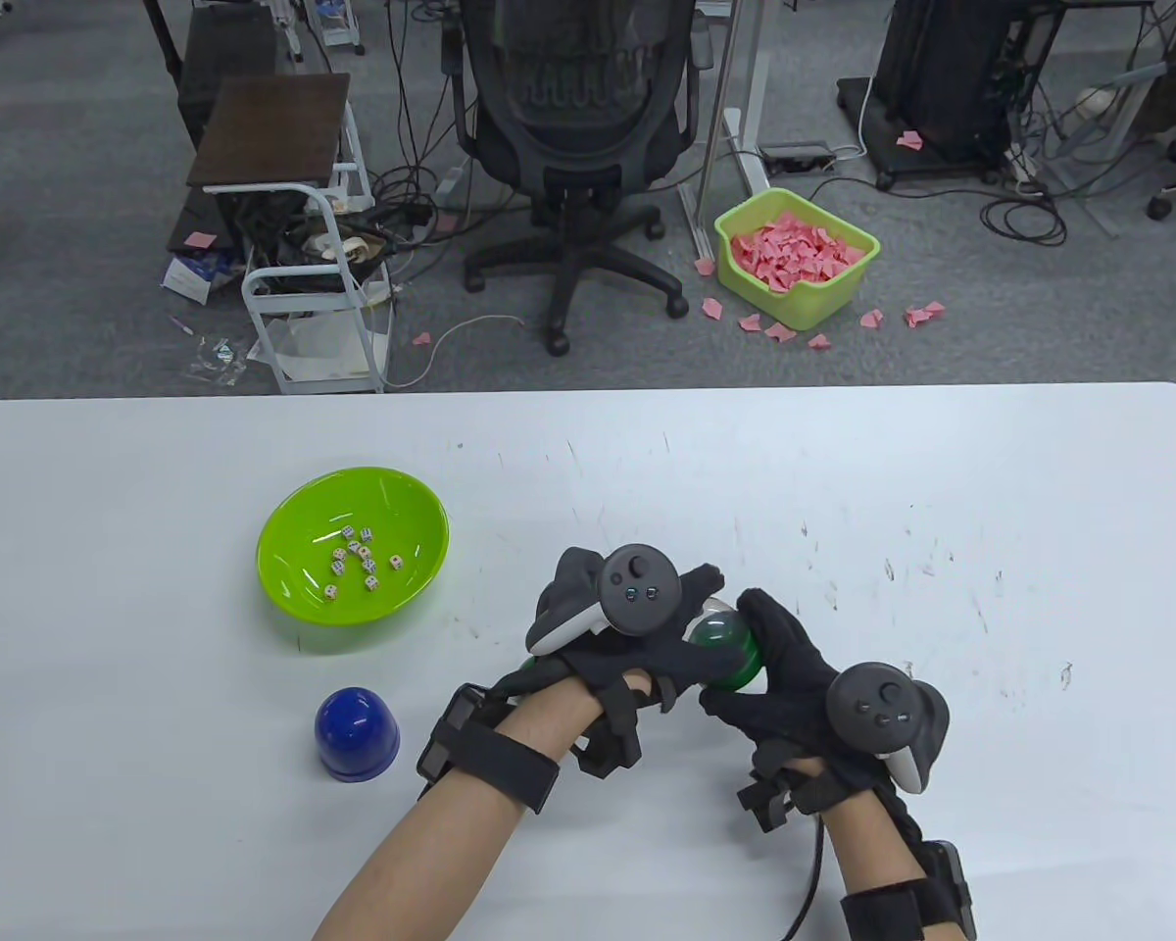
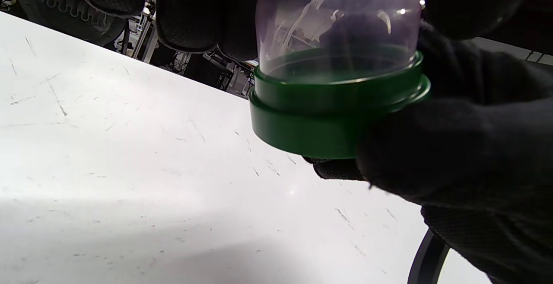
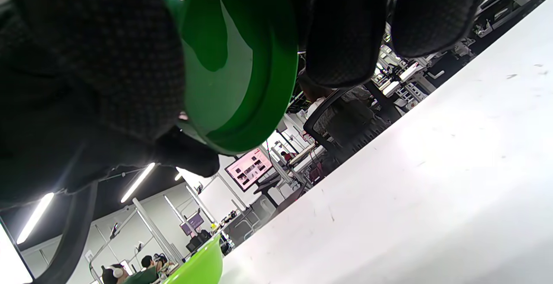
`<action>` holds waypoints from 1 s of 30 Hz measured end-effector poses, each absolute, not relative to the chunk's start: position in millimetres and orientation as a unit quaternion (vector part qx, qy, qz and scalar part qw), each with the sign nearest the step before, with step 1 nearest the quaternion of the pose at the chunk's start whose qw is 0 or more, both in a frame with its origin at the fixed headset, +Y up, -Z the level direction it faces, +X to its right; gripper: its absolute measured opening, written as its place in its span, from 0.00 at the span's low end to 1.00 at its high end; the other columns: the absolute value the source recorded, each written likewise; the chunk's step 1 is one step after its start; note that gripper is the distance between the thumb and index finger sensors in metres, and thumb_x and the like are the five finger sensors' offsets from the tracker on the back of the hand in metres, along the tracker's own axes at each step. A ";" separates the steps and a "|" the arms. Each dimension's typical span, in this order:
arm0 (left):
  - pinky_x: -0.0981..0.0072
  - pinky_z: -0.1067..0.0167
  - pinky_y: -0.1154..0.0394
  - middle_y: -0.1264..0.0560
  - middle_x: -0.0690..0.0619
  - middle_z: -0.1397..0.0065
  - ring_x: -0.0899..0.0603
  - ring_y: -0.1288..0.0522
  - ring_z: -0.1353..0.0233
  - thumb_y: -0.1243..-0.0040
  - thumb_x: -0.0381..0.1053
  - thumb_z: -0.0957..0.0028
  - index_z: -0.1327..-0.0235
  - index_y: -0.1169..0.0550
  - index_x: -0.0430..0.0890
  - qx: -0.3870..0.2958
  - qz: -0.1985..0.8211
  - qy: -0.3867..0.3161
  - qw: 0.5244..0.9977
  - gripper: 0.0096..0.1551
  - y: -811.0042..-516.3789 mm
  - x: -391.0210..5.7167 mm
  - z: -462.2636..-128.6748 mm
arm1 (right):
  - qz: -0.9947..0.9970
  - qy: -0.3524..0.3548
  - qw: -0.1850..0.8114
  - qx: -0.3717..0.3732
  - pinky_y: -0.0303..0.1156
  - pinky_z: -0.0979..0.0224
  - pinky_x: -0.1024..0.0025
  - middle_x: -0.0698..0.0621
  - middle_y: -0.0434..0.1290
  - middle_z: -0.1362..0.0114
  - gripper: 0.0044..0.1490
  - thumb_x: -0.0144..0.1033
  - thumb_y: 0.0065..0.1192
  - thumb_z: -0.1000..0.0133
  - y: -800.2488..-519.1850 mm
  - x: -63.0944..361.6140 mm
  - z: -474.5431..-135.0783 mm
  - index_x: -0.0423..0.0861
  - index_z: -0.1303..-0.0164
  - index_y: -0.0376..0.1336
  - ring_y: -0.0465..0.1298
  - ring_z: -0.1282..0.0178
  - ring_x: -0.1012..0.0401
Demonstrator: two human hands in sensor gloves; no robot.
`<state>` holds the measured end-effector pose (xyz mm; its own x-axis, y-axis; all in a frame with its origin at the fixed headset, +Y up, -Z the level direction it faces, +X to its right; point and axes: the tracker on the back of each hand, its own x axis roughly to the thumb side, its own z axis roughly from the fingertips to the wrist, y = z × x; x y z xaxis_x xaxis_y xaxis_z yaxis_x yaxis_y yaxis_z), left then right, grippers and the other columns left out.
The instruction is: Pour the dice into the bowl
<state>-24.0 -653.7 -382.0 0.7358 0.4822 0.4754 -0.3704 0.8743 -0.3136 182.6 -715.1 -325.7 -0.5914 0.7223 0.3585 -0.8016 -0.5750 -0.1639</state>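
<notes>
A lime green bowl (image 1: 353, 549) sits on the table at the left, with several white dice (image 1: 358, 564) lying in it. Just above the table, both hands hold a dice shaker (image 1: 727, 647) with a clear dome (image 2: 337, 29) on a green base (image 2: 328, 119). My left hand (image 1: 676, 627) grips the dome from above, its fingers (image 2: 185, 11) curled round it. My right hand (image 1: 774, 657) grips the green base (image 3: 233, 72) from the right, its fingers (image 3: 345, 29) wrapped round the rim. No dice show inside the dome. The bowl's rim (image 3: 198, 266) shows low in the right wrist view.
A blue dome-shaped cup (image 1: 356, 733) stands upside down in front of the bowl, left of my left forearm. The white table (image 1: 941, 510) stretches to the right and back. An office chair (image 1: 573, 147) and a green bin of pink scraps (image 1: 794, 255) stand on the floor beyond it.
</notes>
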 end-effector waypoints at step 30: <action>0.35 0.25 0.36 0.32 0.43 0.20 0.33 0.31 0.24 0.38 0.76 0.57 0.19 0.45 0.54 -0.238 -0.150 -0.125 0.951 0.57 -735.8 -82.2 -386.5 | 0.877 -0.155 0.442 0.112 0.69 0.33 0.33 0.34 0.62 0.19 0.64 0.45 0.85 0.61 -717.1 187.9 -327.7 0.37 0.22 0.52 0.76 0.39 0.40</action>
<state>-82.2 -735.8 -386.5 0.9237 -0.2256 0.3097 0.3447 0.8421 -0.4149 187.9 -717.1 -327.7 -0.5848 0.7400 0.3322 -0.8090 -0.5619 -0.1725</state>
